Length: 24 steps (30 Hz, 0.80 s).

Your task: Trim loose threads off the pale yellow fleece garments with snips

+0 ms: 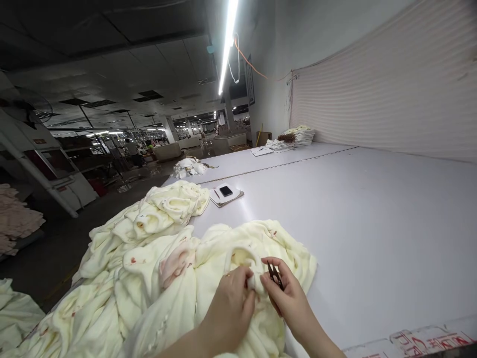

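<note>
Pale table (402, 223) extends from near right to the far side; a dark seam (283, 165) crosses its far part. Black phone (225, 191) rests on a stack of papers (235, 195) left of the table's middle. Beyond it, at the far left, lies a crumpled white heap (188, 168). White stack (304, 136) stands farther back, a brown tuft (286, 138) at its left. Striped sheeting (380, 94) hangs along the right. Tube light (227, 49) overhead: lit. Pink cloth heap (17, 219) noted at left, off the table.

The left hand (231, 306) is pinching the yellow cloth (218, 251). The right hand (286, 298) is holding small black scissors (275, 276) over this cloth. Beyond the cloth, a phone (225, 191) is lying on papers (236, 193), while the table (372, 223) is extending to the cloth's right.
</note>
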Tool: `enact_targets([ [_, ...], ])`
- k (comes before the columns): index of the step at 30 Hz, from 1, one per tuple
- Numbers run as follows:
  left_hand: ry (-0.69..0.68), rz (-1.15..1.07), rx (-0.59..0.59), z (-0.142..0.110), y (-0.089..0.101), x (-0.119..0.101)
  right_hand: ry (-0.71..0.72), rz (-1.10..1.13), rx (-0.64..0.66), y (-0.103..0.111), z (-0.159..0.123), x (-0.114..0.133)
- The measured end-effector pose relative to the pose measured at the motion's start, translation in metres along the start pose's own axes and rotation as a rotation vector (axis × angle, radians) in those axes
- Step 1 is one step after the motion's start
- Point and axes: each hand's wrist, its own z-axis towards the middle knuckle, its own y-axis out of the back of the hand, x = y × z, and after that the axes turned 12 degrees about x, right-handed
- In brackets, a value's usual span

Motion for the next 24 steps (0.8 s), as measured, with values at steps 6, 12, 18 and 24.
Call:
enact_targets([
  [6, 0.119, -0.790, 0.139, 0.004, 0.006, 0.003, 0.007, -0.129, 0.106, 0.011, -0.002, 0.002],
  [12, 0.229, -1.336, 0.221, 0.000, 0.000, 0.013, 0.063, -0.278, 0.142, 0.018, -0.003, 0.000],
  [18, 0.224, -1.353, 0.231, -0.003, -0.001, 0.018, 0.135, -0.423, 0.196, 0.013, 0.003, 0.004],
  [24, 0.220, -1.328, 0.274, -0.012, -0.006, 0.007, 0.043, -0.291, 0.271, 0.001, 0.007, -0.003],
])
